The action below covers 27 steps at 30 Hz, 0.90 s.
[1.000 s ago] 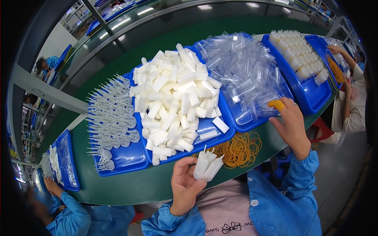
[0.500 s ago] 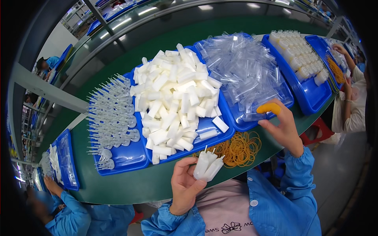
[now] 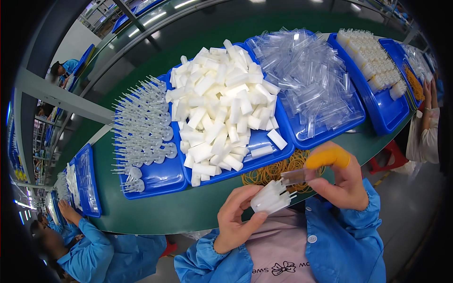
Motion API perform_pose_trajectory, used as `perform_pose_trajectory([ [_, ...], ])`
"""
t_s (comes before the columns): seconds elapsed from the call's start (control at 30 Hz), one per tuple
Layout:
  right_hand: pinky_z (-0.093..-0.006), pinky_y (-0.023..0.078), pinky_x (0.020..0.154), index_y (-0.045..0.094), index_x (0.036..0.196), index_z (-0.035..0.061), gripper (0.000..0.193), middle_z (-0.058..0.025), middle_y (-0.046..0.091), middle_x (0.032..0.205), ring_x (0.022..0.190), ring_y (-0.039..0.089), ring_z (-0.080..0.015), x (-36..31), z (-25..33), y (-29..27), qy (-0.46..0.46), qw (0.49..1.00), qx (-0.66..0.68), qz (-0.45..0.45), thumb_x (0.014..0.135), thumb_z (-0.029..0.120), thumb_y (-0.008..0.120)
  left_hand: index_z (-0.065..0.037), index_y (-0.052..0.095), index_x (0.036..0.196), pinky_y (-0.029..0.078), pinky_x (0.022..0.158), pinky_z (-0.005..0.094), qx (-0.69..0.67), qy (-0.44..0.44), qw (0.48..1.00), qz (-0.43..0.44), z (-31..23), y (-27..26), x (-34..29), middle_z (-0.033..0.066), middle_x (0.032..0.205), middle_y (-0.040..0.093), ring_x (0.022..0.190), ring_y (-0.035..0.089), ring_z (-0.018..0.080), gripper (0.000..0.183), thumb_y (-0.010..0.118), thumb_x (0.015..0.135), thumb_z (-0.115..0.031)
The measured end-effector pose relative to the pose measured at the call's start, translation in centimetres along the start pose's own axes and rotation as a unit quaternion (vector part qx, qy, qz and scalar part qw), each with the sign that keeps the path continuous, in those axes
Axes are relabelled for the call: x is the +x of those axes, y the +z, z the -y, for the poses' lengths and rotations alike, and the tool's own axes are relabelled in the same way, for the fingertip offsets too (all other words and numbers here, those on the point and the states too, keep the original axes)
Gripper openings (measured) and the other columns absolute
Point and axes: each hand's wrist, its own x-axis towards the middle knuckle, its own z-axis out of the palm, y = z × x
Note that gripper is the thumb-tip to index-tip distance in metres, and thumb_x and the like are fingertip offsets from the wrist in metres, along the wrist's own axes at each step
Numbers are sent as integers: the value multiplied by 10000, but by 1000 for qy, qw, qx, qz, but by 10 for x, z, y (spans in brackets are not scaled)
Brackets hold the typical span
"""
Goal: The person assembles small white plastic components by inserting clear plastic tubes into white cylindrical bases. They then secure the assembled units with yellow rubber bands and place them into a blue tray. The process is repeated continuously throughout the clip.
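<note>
My left hand [image 3: 237,218] is closed around a small bundle of white foam pieces [image 3: 271,198] with thin white stems sticking out toward the right. Between the thumb and the yellow-covered index finger of my right hand [image 3: 340,184] is a clear plastic tube [image 3: 293,177], its free end close to the stem tips. Whether tube and stems touch, I cannot tell. Orange rubber bands [image 3: 264,173] lie in a heap behind both hands. Beyond them, a blue tray [image 3: 302,143] carries a pile of similar clear tubes [image 3: 304,80].
White foam pieces [image 3: 219,108] fill the middle blue tray [image 3: 264,162]. Stemmed translucent plastic parts [image 3: 144,122] stand in the left tray [image 3: 155,181]. Another tray [image 3: 389,115] at right holds rows of whitish assembled pieces [image 3: 370,59]. Co-workers sit at both sides along the green table [image 3: 141,219].
My right hand has come back from the tube tray with a clear tube. The left hand has tilted the foam bundle so its stems point right. The view has shifted slightly.
</note>
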Motion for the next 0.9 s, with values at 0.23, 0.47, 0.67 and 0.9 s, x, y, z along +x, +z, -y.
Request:
perform_pose_trajectory([
  [0.23, -294, 487, 701, 646, 936, 16, 218, -113, 612, 951, 795, 615, -216, -3, 16, -3, -7, 999, 13, -35, 723, -28, 671, 63, 523, 1197, 456, 928, 328, 27, 21, 999, 11, -4, 0, 1, 175, 1187, 491, 1087, 544, 238, 460, 688, 769, 29],
  [0.47, -281, 493, 715, 667, 927, 25, 206, -113, 607, 1003, 838, 618, -210, -3, 16, -5, -82, 995, -23, 61, 729, -27, 688, 68, 515, 1207, 446, 932, 329, -46, -7, 998, 38, -7, 1, 3, 177, 1200, 480, 1098, 528, 230, 455, 666, 778, 48],
  [0.67, -292, 508, 738, 662, 975, 24, 258, -124, 602, 1057, 862, 625, -227, 1, 15, -5, -93, 990, -34, 96, 722, -11, 698, 61, 554, 1182, 439, 912, 325, -34, -26, 998, 40, -12, 2, 3, 176, 1191, 500, 1081, 529, 231, 429, 670, 769, 47],
  [0.9, -322, 514, 743, 628, 1061, 8, 323, -151, 625, 1037, 890, 641, -269, 1, 12, -2, -34, 997, -18, 61, 741, -7, 671, 27, 618, 1102, 471, 871, 346, 133, 37, 990, 17, -13, 2, 1, 202, 1137, 529, 1036, 554, 265, 390, 703, 722, 5],
])
